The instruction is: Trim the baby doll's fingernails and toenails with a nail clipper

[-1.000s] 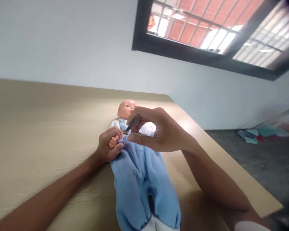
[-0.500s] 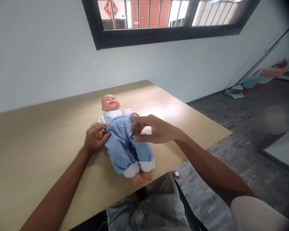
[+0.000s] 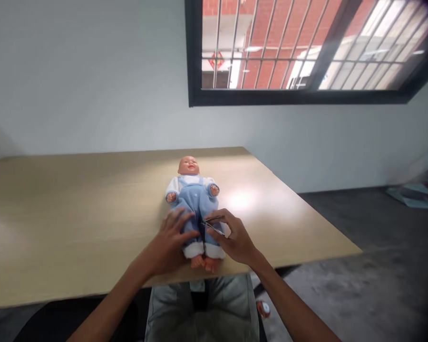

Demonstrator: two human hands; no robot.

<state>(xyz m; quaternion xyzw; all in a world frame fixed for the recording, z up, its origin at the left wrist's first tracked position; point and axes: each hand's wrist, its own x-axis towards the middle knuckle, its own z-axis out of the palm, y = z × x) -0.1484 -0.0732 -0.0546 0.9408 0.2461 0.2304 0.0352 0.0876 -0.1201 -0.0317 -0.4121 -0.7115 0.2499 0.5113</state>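
Doll [image 3: 196, 194] lies on its back on the surface [image 3: 92, 213], its long axis running nearly 12 to 6 o'clock, head toward the wall [image 3: 110, 109] and bare feet [image 3: 197, 261] near the edge by the person's lap. At its 4 o'clock side the right hand [image 3: 231, 237] pinches a clipper [image 3: 216, 230] between thumb and fingers, its levers spread apart. The biting end points to about 10 o'clock, over the gap between the legs; from this hand, most of the doll lies toward 11. The left hand [image 3: 176, 232], at the doll's 7 o'clock, is splayed and grasps nothing; its fingers are blurred over a leg, and I cannot tell whether they press the cloth. The doll's two fists are apart from the clipper: one just off the left hand's fingertips at 11 o'clock, the other a little past 12 from the biting end, nearer the right hand.
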